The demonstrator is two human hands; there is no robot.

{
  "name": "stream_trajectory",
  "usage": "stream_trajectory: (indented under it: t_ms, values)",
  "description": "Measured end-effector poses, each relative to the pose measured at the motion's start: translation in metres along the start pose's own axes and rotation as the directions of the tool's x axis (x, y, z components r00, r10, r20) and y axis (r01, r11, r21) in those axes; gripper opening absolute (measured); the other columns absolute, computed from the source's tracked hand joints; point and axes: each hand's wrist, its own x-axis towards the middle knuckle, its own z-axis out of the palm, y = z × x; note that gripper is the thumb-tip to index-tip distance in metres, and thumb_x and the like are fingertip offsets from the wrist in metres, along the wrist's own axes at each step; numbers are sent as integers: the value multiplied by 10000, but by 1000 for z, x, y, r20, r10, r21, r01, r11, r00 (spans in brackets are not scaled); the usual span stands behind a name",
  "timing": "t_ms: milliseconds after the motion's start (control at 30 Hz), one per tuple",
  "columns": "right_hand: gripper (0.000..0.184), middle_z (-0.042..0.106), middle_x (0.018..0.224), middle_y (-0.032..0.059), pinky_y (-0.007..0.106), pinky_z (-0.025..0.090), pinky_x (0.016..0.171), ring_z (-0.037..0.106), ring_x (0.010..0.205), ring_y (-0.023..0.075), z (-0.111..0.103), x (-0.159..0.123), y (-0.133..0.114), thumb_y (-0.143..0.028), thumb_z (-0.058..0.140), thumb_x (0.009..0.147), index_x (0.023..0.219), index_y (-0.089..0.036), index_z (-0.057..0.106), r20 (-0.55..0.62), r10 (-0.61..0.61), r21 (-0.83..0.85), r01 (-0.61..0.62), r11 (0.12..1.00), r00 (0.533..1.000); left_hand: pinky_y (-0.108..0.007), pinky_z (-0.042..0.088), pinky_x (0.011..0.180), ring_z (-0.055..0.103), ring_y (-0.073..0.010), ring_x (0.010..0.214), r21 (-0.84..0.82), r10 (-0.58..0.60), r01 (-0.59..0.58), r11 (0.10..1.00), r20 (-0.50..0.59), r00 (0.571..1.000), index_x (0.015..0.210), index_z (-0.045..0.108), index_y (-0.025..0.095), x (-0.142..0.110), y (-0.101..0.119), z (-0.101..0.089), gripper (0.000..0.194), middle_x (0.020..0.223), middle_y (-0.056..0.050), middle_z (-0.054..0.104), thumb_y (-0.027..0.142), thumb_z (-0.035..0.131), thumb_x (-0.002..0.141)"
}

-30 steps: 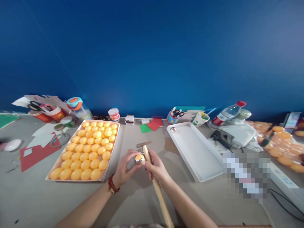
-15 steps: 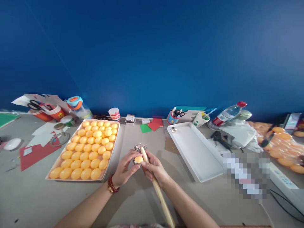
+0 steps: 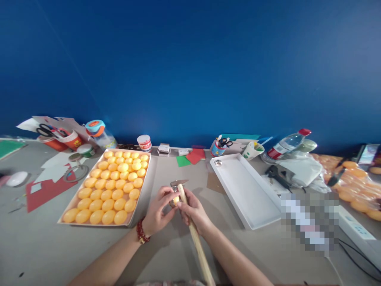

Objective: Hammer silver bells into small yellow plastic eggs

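Orange ball [image 3: 176,200] pinched in left hand [image 3: 158,211], right hand [image 3: 195,210] gripping hammer [image 3: 199,246], between tray rims [image 3: 231,195]

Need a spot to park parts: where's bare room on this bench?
Bare: tabletop beyond the left hand, between ball tray and brown card; tabletop nearer than ball tray; white tray, except a silver piece far left. Crowded: along the blue wall, and right of white tray.

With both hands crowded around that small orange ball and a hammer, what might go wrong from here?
The small orange ball with silvery parts sits at the fingertips of the left hand, so it might slip loose. The right hand grips the wooden-handled hammer while reaching toward the ball, perhaps limiting its control. The hammer's metal head is close to the left fingers; a twist could knock them.
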Motion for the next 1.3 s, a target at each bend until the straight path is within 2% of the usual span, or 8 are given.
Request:
stream_trajectory:
  t_ms: [100, 233, 367, 567, 700, 867, 967, 1300]
  values:
    - [595, 564, 659, -75, 158, 297, 294, 387, 324, 30, 1, 0, 1, -394, 804, 728, 1192, -186, 494, -18, -16, -65, 15, 998, 1000, -437, 478, 980, 520, -262, 1159, -37, -10, 10, 999, -19, 1000, 1360, 428, 227, -1, -2, 3, 489, 1228, -127, 508, 172, 560, 893]
    - [543, 572, 694, -62, 163, 313, 296, 380, 328, 25, 0, 0, -3, -413, 778, 750, 1162, -182, 511, 40, 7, -43, -5, 999, 999, -437, 489, 954, 545, -278, 1125, -122, -12, 6, 992, -43, 999, 1229, 509, 211, -1, -5, 3, 395, 1170, -117, 552, 277, 646, 864]
    - [536, 568, 713, -60, 158, 331, 305, 370, 332, 17, -1, -1, -3, -383, 774, 759, 1180, -183, 510, 96, 4, 11, -5, 1000, 995, -434, 478, 966, 541, -277, 1145, -184, -3, -7, 983, -53, 999, 1245, 528, 203, 0, -3, 1, 377, 1185, -123, 566, 284, 617, 888]
    - [561, 551, 658, -65, 161, 313, 299, 384, 332, 32, -1, -1, 0, -416, 771, 770, 1207, -187, 503, 79, -30, -2, 30, 1000, 996, -442, 476, 966, 553, -267, 1126, -145, 72, -75, 987, -30, 997, 1270, 547, 202, 3, 2, -3, 384, 1188, -127, 588, 192, 600, 891]
    - [578, 544, 654, -76, 161, 311, 294, 374, 320, 27, -1, 0, 0, -368, 791, 753, 1219, -190, 499, 78, -30, 18, 29, 999, 996, -466, 464, 985, 539, -274, 1145, -128, 91, -91, 988, -7, 996, 1278, 548, 202, 3, 3, -2, 388, 1201, -130, 585, 163, 582, 894]
    - [554, 598, 736, -51, 151, 313, 297, 361, 316, 8, 0, -2, -6, -318, 778, 759, 1220, -197, 495, 121, -10, 100, -2, 995, 993, -470, 474, 970, 516, -282, 1173, -153, 54, -64, 986, -70, 996, 1357, 455, 203, 1, 2, 1, 500, 1240, -142, 552, 184, 606, 880]
    - [573, 601, 732, -50, 151, 325, 300, 365, 319, 12, -1, -3, -6, -306, 776, 758, 1239, -198, 483, 140, -9, 121, -8, 993, 990, -451, 491, 945, 529, -280, 1151, -132, 32, -44, 990, -92, 995, 1288, 505, 201, 1, 0, 2, 459, 1219, -132, 559, 221, 655, 855]
    - [558, 532, 636, -77, 176, 319, 309, 354, 333, 39, -5, 1, 1, -388, 770, 769, 1227, -210, 503, 80, -84, 19, 83, 996, 993, -485, 474, 980, 534, -262, 1172, -19, 153, -156, 988, -95, 984, 1295, 518, 227, 4, -2, 0, 411, 1227, -124, 581, 122, 565, 901]
